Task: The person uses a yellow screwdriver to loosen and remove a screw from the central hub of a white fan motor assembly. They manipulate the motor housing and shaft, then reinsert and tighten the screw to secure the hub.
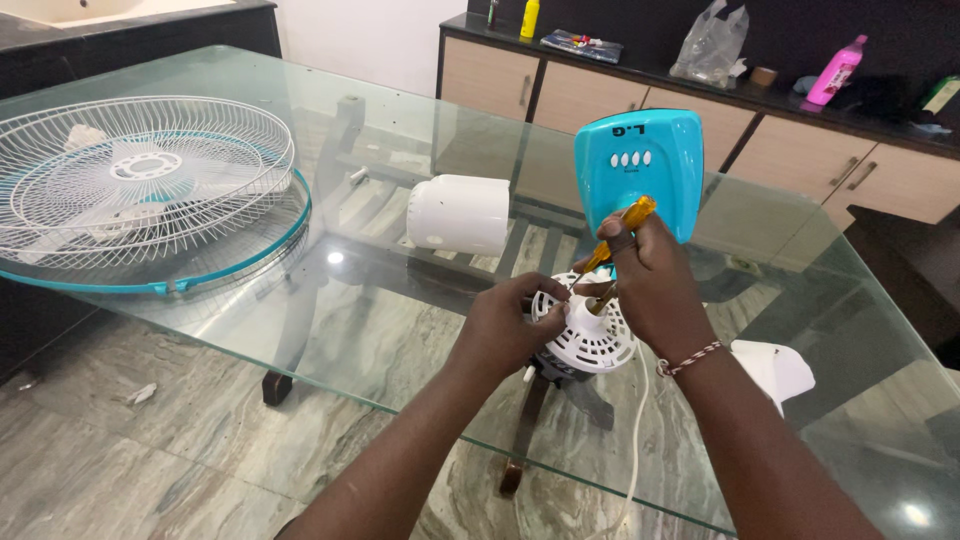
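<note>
Seen from above at a glass table (400,330): a white fan motor housing (585,335), round and vented, near the table's front edge, gripped from both sides. Left hand (505,325) curled against the housing's left rim, fingers bent over the top, thumb tucked out of sight. Right hand (645,290) closed around a yellow-handled screwdriver (620,232), handle slanting up past the knuckles, tip buried in the middle of the housing and hard to make out. Directly behind the housing, upright, a turquoise fan base (640,165) with a row of white buttons. Left of the housing and farther back, a white motor cover (460,213) lying on its side. Far left of the housing, white wire grilles (140,185) with a turquoise ring, stacked flat, blades partly visible beneath. Just right of the housing, a white piece (780,368) half hidden by the right forearm, its shape unclear. Below the housing, a white cord (632,440) trailing off the bottom edge. Underside of the housing masked by the hands and by reflections in the glass.
</note>
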